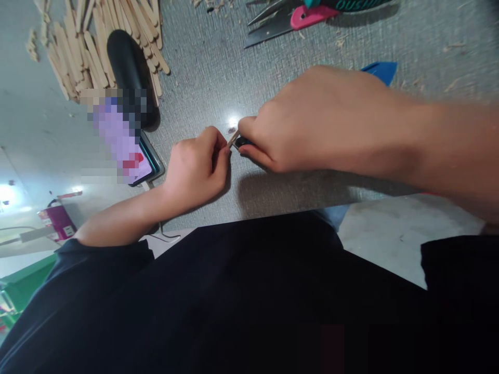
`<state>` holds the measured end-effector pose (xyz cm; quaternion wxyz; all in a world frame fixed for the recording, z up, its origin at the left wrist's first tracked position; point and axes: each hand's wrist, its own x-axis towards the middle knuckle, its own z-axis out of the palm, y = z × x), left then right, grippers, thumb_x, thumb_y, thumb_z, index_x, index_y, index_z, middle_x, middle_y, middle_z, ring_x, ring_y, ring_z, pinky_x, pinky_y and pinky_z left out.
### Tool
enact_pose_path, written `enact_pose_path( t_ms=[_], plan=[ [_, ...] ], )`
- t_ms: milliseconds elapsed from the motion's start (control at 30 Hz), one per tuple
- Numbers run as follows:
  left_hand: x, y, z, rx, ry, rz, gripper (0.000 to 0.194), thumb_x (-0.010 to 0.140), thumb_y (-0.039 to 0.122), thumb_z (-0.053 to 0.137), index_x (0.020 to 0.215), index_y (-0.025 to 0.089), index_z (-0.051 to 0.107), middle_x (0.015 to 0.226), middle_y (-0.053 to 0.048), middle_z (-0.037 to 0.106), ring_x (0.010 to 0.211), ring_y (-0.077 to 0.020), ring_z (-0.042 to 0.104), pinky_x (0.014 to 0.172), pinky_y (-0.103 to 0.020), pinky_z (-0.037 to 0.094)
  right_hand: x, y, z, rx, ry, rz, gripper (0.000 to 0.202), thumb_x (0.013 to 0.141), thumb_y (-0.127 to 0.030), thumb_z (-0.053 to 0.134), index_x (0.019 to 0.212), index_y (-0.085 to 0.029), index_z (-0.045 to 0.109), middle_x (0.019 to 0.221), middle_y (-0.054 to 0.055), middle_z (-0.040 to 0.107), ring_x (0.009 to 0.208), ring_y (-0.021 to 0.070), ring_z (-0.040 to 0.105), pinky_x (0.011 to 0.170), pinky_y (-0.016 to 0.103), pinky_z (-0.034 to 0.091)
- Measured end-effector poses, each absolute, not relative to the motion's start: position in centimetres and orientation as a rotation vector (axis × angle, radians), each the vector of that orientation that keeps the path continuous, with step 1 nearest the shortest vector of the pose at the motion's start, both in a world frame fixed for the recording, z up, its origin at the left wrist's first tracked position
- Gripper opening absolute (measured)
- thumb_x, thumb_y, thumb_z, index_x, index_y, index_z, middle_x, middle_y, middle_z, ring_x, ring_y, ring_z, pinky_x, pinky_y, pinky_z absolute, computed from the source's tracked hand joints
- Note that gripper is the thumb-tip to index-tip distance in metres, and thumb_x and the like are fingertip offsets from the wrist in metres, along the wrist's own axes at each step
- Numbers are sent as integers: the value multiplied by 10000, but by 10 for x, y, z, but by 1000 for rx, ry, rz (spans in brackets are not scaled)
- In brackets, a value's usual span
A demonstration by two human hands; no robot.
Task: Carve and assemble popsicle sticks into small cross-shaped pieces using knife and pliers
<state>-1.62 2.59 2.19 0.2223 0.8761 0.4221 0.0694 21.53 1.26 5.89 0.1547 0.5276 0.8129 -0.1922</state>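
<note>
My left hand (197, 163) is closed in a pinch on one end of a small wooden stick (233, 139). The stick's other end meets the fingertips of my right hand (300, 124), which is closed from the right side. Between that hand's thumb and forefinger shows the tip of a small dark tool (242, 141) with a bit of metal, touching or very near the stick. My fist covers most of the tool, so its kind is hidden. A blue pointed piece (380, 71) sticks out beyond my right hand; whether it belongs to the tool I cannot tell.
Loose wooden craft sticks (93, 47) lie heaped at the upper left. A black rounded case (130, 72) and a lit phone (120, 140) with a cable are beside them. Pink-handled scissors (307, 18) and wood shavings lie on the grey table (198, 78). A purple box (58, 222) is far left.
</note>
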Motion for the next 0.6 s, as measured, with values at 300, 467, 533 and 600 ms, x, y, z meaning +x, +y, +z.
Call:
enact_pose_path(
  t_ms=[300,467,533,600],
  plan=[
    [-16,27,29,2453,1135,171,132,1059,284,608,933,290,569,784,-26,775,660,-216,703,664,-410,510,206,10,64,1520,2261,-653,283,1121,-438,531,1137,-270,758,850,99,748,912,348,773,789,443,571],
    [-16,27,30,2432,1175,82,124,1083,272,595,967,292,556,830,-23,774,723,-223,728,719,-412,522,204,4,55,1589,2295,-672,381,1098,-477,491,1299,-307,767,909,111,808,885,370,783,760,451,572],
    [-16,27,29,2433,1180,60,124,1089,277,579,973,289,538,840,-25,770,734,-224,729,728,-412,512,201,1,52,1617,2297,-690,406,1101,-484,477,1331,-307,761,960,119,836,908,382,792,756,455,569],
    [-16,26,29,2435,1187,40,128,1104,292,566,980,294,531,849,-25,767,747,-221,730,740,-411,507,198,0,51,1666,2274,-710,413,1120,-474,481,1339,-254,754,1008,139,843,940,382,794,784,454,567]
  ],
)
